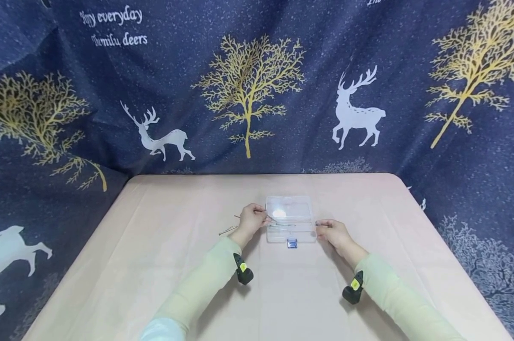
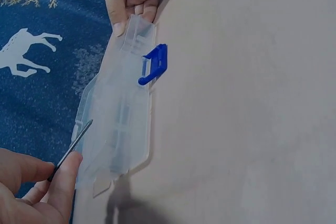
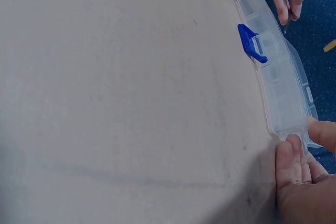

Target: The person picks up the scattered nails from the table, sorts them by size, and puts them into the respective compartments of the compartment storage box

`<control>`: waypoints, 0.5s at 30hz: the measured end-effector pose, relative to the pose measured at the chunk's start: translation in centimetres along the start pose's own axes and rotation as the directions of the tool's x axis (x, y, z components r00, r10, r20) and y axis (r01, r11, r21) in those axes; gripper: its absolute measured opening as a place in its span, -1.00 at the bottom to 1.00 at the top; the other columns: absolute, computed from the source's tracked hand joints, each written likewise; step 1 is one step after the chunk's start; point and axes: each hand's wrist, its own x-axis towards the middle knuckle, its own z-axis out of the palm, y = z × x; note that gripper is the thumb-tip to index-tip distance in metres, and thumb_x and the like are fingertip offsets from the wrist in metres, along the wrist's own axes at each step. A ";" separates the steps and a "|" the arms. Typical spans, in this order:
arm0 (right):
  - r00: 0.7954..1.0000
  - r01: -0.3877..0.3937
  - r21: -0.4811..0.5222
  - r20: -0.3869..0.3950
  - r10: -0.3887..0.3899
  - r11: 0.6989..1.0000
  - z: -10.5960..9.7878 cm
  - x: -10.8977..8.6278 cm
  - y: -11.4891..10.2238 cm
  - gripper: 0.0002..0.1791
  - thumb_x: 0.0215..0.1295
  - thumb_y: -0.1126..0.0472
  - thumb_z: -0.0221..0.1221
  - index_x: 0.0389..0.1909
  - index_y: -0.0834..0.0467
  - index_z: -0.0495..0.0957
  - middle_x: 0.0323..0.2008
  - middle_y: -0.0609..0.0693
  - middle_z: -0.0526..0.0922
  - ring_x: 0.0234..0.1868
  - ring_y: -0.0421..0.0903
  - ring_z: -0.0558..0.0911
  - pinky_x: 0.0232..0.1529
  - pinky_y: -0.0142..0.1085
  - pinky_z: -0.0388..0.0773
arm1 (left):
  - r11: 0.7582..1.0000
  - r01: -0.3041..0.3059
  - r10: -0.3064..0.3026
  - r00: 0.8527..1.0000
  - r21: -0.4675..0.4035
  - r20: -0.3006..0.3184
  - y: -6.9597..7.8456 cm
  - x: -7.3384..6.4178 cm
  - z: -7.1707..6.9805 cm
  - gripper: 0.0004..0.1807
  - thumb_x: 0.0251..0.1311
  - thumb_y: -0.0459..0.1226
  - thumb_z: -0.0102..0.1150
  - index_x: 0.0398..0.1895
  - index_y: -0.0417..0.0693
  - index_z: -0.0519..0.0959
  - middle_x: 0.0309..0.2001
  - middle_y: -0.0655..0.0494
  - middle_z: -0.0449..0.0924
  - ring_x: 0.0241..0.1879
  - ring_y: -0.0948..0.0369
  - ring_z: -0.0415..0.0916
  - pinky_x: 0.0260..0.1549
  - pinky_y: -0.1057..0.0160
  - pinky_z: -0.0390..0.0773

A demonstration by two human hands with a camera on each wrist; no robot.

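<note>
Head view: a person's left hand (image 1: 251, 222) pinches a slim, pointed metal rod (image 2: 74, 146), thumb and fingers closed to its thickness, the tip slanting out past them at a clear plastic box (image 1: 301, 234). The box rests on a table (image 1: 154, 284) between the two hands' fingers, its lid laid open on the side away from the person. Opposite, the right hand (image 1: 335, 235) grips the box's end, thumb and fingers nearly together on the plastic. A blue latch (image 1: 292, 243) juts from the front edge, midway between both sets of fingers. Another thin rod (image 1: 282, 225) shows at the box beside the left fingers; its compartment cannot be told. Loose rods (image 1: 229, 230) lie on the table behind those fingers, near the wrist. Well beyond all the fingers hangs a dark blue cloth (image 1: 299, 142) printed with deer and trees.
</note>
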 end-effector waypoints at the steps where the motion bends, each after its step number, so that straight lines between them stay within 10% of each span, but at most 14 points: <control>1: 1.000 -0.001 0.000 -0.006 0.001 1.000 0.0 0.0 0.0 -0.50 0.23 0.35 0.08 0.17 0.49 0.32 0.11 0.39 0.47 -0.38 -0.32 0.59 -0.27 -0.53 0.59 | 1.000 -0.006 0.006 1.000 0.011 -0.002 0.0 0.0 0.2 -0.87 0.21 -0.52 0.06 -0.19 -0.43 0.47 -0.46 0.03 0.47 -0.50 0.28 0.58 -0.36 0.34 0.68; 15: 1.000 0.004 -0.012 -0.021 -0.004 1.000 0.2 0.0 0.2 -0.52 0.25 0.33 0.08 0.16 0.48 0.34 0.09 0.39 0.48 -0.38 -0.30 0.59 -0.27 -0.52 0.58 | 0.990 -0.046 0.044 0.999 0.135 0.015 -0.2 -0.3 1.6 -0.88 0.18 -0.49 0.07 -0.22 -0.36 0.48 -0.39 -0.06 0.56 -0.48 0.27 0.56 -0.39 0.40 0.65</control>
